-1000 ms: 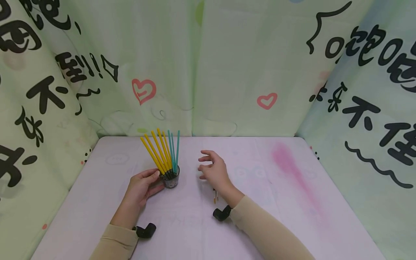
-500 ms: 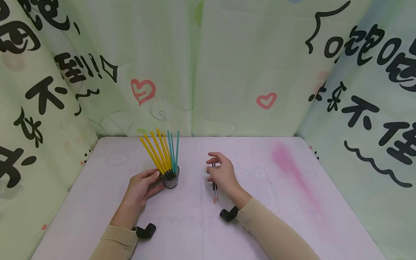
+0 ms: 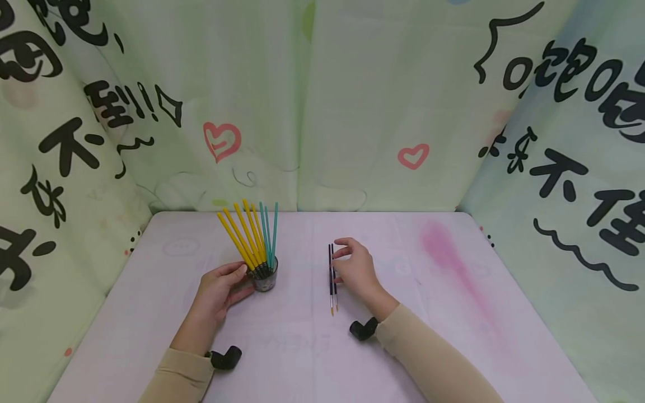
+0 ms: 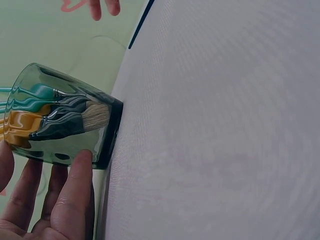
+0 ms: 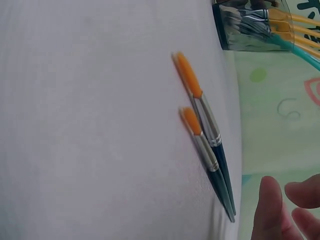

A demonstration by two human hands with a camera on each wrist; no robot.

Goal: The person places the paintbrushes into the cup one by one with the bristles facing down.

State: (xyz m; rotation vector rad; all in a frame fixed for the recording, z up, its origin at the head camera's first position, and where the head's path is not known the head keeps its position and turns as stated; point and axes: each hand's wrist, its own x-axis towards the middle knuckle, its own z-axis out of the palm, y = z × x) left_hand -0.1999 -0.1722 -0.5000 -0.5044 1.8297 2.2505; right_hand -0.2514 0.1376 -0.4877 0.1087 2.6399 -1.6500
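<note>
My left hand [image 3: 221,288] holds a small clear glass [image 3: 265,281], thumb near the rim and fingers along its side. Upright in the glass stand several yellow-handled paintbrushes [image 3: 236,242] and some teal-handled paintbrushes [image 3: 274,235], bristles [image 4: 95,117] down. Right of the glass, two dark-handled paintbrushes lie side by side on the table, tips toward me: a larger one [image 5: 207,117] and a smaller one [image 5: 204,150], both with orange bristles. My right hand [image 3: 359,271] hovers just right of their handles, fingers loosely bent with nothing between them.
The pale pink table [image 3: 282,358] carries a darker pink smear [image 3: 448,252] at right. A green curtain [image 3: 353,112] with black lettering and red hearts closes in the back and sides. Each wrist wears a black camera mount [image 3: 227,358].
My right hand has moved right, away from over the two dark paintbrushes, so their handles now show. The left hand and the glass have stayed in place.
</note>
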